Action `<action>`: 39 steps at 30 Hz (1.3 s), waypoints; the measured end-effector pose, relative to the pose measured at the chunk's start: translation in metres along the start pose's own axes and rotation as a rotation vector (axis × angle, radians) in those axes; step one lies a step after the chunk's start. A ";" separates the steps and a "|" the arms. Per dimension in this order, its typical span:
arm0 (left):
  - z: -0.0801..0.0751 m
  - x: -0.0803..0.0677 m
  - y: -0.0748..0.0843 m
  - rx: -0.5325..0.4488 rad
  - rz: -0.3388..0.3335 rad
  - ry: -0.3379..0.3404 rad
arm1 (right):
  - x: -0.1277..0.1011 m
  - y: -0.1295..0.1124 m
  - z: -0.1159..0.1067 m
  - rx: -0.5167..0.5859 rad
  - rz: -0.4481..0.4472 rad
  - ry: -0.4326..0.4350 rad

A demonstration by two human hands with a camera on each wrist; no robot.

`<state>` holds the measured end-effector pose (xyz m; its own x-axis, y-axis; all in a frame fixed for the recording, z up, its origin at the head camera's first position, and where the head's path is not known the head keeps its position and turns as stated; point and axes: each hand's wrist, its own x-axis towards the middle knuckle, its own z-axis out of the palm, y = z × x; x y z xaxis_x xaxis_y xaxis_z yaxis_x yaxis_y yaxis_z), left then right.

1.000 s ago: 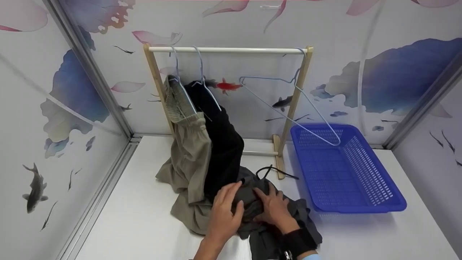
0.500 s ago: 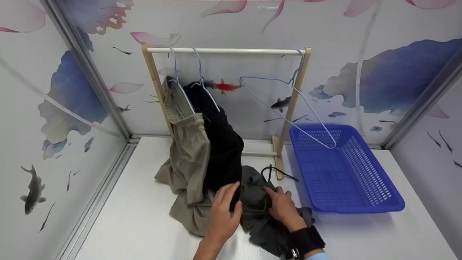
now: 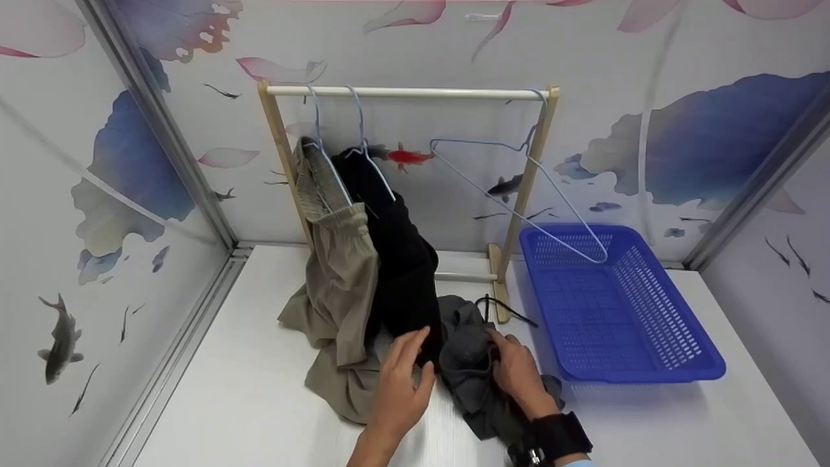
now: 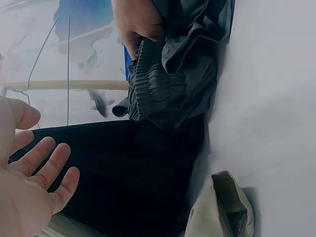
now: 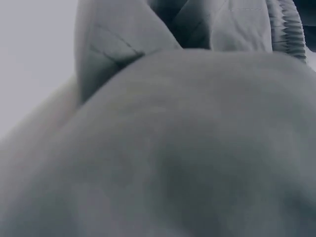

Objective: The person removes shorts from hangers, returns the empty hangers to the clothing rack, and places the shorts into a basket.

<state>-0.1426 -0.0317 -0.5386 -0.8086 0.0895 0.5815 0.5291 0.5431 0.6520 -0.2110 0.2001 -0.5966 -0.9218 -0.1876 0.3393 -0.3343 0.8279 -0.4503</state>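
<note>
Head view: nearest, two hands on a heap of clothes on the white table (image 3: 246, 402). Left hand (image 3: 397, 383) flat, fingers straight and a little spread, tips touching the black garment (image 3: 402, 272). Right hand (image 3: 515, 373), just to the right of those fingers, curled round the bunched elastic waistband of the grey garment (image 3: 470, 373), thumb and fingers pinching the cloth; confirmed by the left wrist view, with the waistband (image 4: 148, 89) gripped from above. Nothing but grey fabric filling the right wrist view.

Beyond the fingertips, a wooden rack (image 3: 408, 92) with three wire hangers. Khaki trousers (image 3: 337, 279) and the black garment already hung on the two left hangers, hems trailing onto the table. Third hanger (image 3: 519, 188) bare, hooked at the rail's right end, tilted, its lower corner over the basket. Judged about two thirds done: grey garment still on the table, not yet on a hanger.

Right of the right-hand fingers, a blue basket (image 3: 674, 370), nothing inside.
</note>
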 end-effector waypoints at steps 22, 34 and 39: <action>0.005 -0.003 0.000 -0.017 0.011 -0.022 | -0.007 -0.010 -0.050 0.303 0.211 0.156; 0.007 -0.003 0.003 -0.027 0.010 -0.029 | -0.007 -0.019 -0.069 0.346 0.262 0.283; 0.008 -0.002 0.003 -0.030 0.020 -0.022 | -0.004 -0.017 -0.083 0.408 0.335 0.238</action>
<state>-0.1420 -0.0237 -0.5419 -0.8033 0.1186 0.5836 0.5522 0.5155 0.6552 -0.1848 0.2307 -0.5213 -0.9365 0.2132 0.2786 -0.1239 0.5418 -0.8313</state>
